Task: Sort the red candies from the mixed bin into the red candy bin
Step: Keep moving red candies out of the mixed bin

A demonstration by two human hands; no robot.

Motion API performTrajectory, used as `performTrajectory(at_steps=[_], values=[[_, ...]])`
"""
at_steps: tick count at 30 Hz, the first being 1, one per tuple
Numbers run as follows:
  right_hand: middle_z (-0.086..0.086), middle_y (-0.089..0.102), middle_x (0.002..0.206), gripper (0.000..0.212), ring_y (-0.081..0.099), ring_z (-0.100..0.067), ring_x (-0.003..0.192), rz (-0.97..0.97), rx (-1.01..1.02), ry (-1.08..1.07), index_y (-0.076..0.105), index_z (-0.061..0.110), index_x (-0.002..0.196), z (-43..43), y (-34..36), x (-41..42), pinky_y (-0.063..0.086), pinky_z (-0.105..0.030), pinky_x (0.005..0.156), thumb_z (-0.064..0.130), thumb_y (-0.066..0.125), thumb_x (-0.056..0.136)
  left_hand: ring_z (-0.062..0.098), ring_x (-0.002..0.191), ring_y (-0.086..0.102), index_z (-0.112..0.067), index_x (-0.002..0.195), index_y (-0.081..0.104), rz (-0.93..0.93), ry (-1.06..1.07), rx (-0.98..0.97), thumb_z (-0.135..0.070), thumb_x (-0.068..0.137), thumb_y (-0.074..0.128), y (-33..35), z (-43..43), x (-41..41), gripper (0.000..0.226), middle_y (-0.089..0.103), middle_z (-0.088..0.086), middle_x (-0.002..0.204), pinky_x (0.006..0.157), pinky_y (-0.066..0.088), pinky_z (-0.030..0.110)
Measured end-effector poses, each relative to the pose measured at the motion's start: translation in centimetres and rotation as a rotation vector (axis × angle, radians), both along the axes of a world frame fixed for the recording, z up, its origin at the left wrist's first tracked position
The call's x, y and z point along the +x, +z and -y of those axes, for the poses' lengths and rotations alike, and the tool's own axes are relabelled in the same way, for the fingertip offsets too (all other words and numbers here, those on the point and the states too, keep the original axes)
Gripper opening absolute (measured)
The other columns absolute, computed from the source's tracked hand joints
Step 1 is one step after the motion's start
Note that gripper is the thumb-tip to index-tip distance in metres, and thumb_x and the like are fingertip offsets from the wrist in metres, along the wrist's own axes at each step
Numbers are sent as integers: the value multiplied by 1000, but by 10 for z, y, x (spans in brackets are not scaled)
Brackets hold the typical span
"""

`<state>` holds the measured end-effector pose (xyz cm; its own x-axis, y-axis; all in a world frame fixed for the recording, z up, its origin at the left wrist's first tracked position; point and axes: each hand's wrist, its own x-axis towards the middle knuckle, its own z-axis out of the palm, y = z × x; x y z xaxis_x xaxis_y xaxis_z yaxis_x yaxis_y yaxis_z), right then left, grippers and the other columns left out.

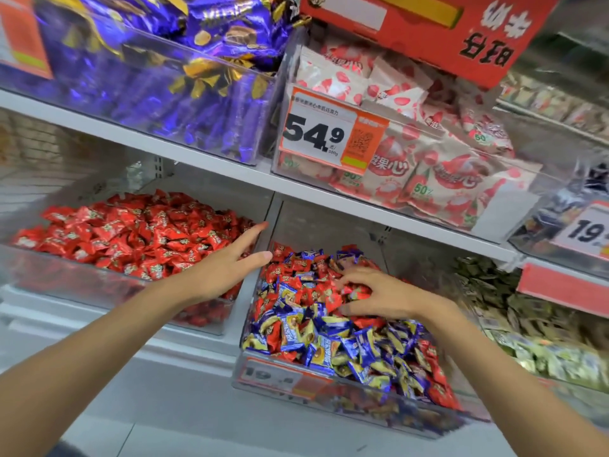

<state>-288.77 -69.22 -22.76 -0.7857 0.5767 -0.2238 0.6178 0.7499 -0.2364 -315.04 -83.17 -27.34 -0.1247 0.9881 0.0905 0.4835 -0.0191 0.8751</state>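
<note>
My right hand (379,293) is down in the mixed bin (296,387), fingers curled and dug into a clump of red candies (324,296) near the bin's back middle. It is a narrow clawing grip closing on wrappers; I can't tell how many are held. My left hand (227,262) is flat, fingers straight and spread, holding nothing. It hovers over the right edge of the red candy bin (66,268), fingertips toward the back right corner.

More red pieces sit at the mixed bin's back and along its right side. Blue candies (329,344) fill the front and middle. The red candy bin sits just beside it on the left, already heaped with red wrappers.

Step as I judge it: picking, the right hand mid-grab. Next move calls for lifting the clump clear without dragging blue ones along, then crossing left over the divider between the bins to drop it. Bin walls are clear plastic, so the edges are easy to clip.
</note>
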Motion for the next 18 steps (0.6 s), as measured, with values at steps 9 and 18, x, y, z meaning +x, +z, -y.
performTrajectory(at_steps=[9, 18], values=[[2, 15, 160, 72, -5, -22, 148, 105, 61, 181, 44, 27, 140, 84, -35, -78, -8, -67, 111, 63, 61, 81, -4, 134, 13, -42, 148, 11, 20, 4, 23, -82, 71, 45, 5, -1, 4, 93, 11, -21, 152, 106, 16, 21], [2, 41, 143, 57, 27, -20, 137, 71, 200, 61, 53, 25, 127, 44, -21, -31, 16, -50, 112, 48, 69, 77, -5, 129, 17, -45, 147, 14, -6, 42, -14, -64, 85, 50, 6, 2, 2, 74, 15, -14, 156, 105, 18, 23]])
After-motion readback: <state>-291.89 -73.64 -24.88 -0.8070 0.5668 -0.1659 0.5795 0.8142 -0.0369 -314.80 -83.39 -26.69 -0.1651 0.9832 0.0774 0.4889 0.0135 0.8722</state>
